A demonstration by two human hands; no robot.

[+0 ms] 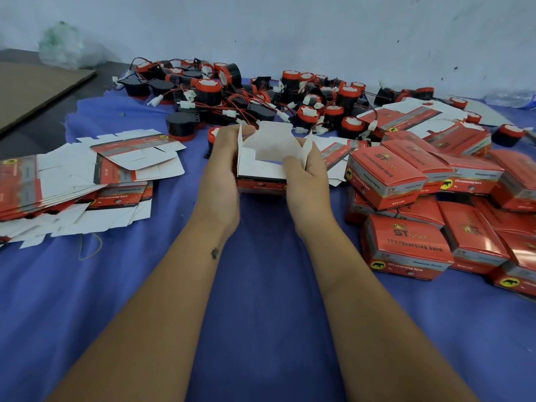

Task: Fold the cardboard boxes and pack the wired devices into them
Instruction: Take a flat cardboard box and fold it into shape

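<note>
We observe our left hand and right hand gripping, fingers curled, a half-folded box, flaps open, above the blue cloth's centre.

Bare blue cloth lies between flat blanks and folded boxes.

Closed box top: we're reading "ST", "12v reversing horn".
Box stacked behind: we're seeing same "12v reversing horn"; smaller print too blurry.
</note>
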